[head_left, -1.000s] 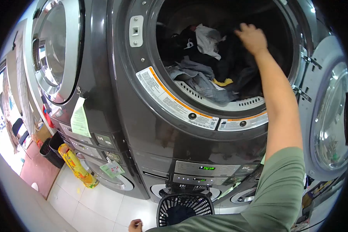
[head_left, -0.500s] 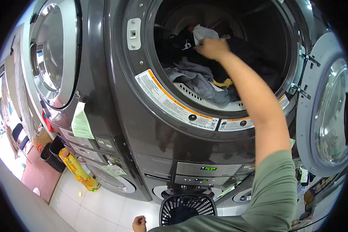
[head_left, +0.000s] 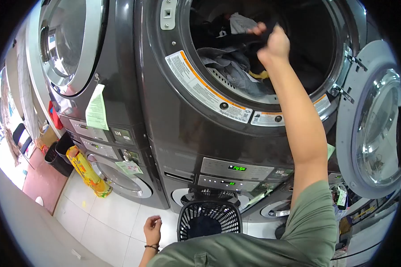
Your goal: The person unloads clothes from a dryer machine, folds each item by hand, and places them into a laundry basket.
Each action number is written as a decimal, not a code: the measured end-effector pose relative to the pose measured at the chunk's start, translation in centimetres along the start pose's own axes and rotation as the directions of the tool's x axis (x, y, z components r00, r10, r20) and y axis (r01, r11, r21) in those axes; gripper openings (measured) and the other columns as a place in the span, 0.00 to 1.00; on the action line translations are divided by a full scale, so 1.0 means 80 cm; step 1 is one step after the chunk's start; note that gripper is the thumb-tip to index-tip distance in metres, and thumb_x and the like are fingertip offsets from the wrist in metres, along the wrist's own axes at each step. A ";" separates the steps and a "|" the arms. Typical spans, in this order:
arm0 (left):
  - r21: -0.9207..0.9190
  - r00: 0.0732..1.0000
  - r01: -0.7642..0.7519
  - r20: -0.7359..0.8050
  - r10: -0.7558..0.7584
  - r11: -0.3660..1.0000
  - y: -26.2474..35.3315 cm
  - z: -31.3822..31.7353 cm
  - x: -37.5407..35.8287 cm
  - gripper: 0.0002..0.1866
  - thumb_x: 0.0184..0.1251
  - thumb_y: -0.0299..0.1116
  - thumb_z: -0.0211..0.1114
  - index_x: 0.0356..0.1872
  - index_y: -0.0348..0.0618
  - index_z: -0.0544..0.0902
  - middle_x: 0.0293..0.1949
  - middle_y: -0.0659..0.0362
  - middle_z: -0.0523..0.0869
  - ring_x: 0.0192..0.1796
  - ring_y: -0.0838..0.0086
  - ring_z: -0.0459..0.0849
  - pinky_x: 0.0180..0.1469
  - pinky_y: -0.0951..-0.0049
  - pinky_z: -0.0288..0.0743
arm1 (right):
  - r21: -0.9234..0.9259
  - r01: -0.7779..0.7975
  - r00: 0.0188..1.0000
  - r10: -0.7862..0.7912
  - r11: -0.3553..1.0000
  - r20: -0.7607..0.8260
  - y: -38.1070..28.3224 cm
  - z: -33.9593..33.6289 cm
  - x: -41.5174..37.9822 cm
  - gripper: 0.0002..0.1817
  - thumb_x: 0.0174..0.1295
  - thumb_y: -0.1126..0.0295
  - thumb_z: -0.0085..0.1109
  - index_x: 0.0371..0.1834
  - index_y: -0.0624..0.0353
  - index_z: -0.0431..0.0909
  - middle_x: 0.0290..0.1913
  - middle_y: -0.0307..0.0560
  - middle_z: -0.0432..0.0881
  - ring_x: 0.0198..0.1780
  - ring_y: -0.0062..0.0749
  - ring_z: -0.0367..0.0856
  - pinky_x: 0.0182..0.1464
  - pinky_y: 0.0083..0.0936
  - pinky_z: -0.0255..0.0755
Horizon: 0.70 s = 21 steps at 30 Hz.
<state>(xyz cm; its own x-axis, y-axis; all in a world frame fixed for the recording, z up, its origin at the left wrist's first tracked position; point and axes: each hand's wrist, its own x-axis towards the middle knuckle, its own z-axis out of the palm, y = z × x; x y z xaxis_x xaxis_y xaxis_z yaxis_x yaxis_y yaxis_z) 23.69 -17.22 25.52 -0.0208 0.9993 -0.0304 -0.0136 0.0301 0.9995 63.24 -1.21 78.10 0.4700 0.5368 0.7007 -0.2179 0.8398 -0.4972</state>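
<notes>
My right hand (head_left: 274, 44) is inside the open dryer drum (head_left: 305, 33), closed on black cloth (head_left: 236, 41) that looks like a black garment; its fingertips are partly blurred. Left of it in the drum lies a light grey cloth (head_left: 241, 23). Below, grey garments (head_left: 229, 66) rest over the drum's front lip, with a bit of yellow fabric (head_left: 259, 74) beside them. My left hand (head_left: 153, 230), a dark bracelet at its wrist, hangs low with curled fingers and nothing visible in them. Nearest to it is a black laundry basket (head_left: 187, 222) with dark cloth inside.
The dryer's round door (head_left: 358, 129) stands swung out to the right. Another dryer with a closed door (head_left: 71, 44) and a green paper tag (head_left: 96, 108) is at the left. A yellow patterned bag (head_left: 88, 171) and dark bins (head_left: 60, 158) stand on the floor.
My right hand has shifted right from the light grey cloth, and black cloth is now in its grip. My left hand has come further into view. The camera view has shifted.
</notes>
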 end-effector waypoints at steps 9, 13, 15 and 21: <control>-0.424 0.620 0.064 0.727 0.297 0.903 0.178 0.172 0.035 0.25 0.64 0.32 0.65 0.60 0.38 0.69 0.55 0.53 0.76 0.56 0.70 0.77 0.58 0.68 0.72 | 0.306 -0.245 0.965 0.201 0.920 0.170 -0.182 -0.091 -0.366 0.18 0.72 0.56 0.35 0.26 0.51 0.60 0.14 0.32 0.56 0.12 0.21 0.54 0.15 0.24 0.52; -0.598 0.504 0.030 0.701 0.504 0.801 0.265 0.256 0.034 0.46 0.60 0.44 0.68 0.73 0.48 0.47 0.64 0.51 0.67 0.62 0.66 0.71 0.61 0.65 0.68 | 0.461 -0.646 0.753 0.605 0.608 0.258 -0.182 -0.169 -0.505 0.16 0.71 0.57 0.37 0.27 0.53 0.61 0.14 0.35 0.59 0.13 0.22 0.55 0.17 0.26 0.52; -0.691 0.535 0.036 0.624 0.570 0.722 0.309 0.291 0.042 0.47 0.63 0.38 0.66 0.73 0.48 0.41 0.65 0.49 0.63 0.63 0.66 0.69 0.63 0.66 0.66 | 0.517 -0.753 0.597 0.752 0.406 0.279 -0.172 -0.212 -0.569 0.17 0.70 0.56 0.37 0.28 0.55 0.63 0.14 0.36 0.60 0.14 0.21 0.55 0.18 0.24 0.52; -0.566 0.786 0.016 0.517 0.339 0.824 0.361 0.344 0.006 0.30 0.68 0.35 0.60 0.68 0.39 0.60 0.58 0.53 0.73 0.59 0.70 0.72 0.62 0.72 0.64 | 0.496 -0.844 0.311 0.940 0.205 0.141 -0.114 -0.316 -0.696 0.18 0.65 0.60 0.43 0.51 0.63 0.69 0.20 0.41 0.69 0.16 0.25 0.65 0.20 0.19 0.58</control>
<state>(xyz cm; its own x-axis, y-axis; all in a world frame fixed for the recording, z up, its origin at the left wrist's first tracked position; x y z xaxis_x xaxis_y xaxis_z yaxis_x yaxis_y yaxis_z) 50.77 -15.29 54.73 0.4954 0.8068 0.3220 -0.5778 0.0293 0.8157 60.66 -40.84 30.71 -0.1792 0.9676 -0.1777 -0.8656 -0.2409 -0.4390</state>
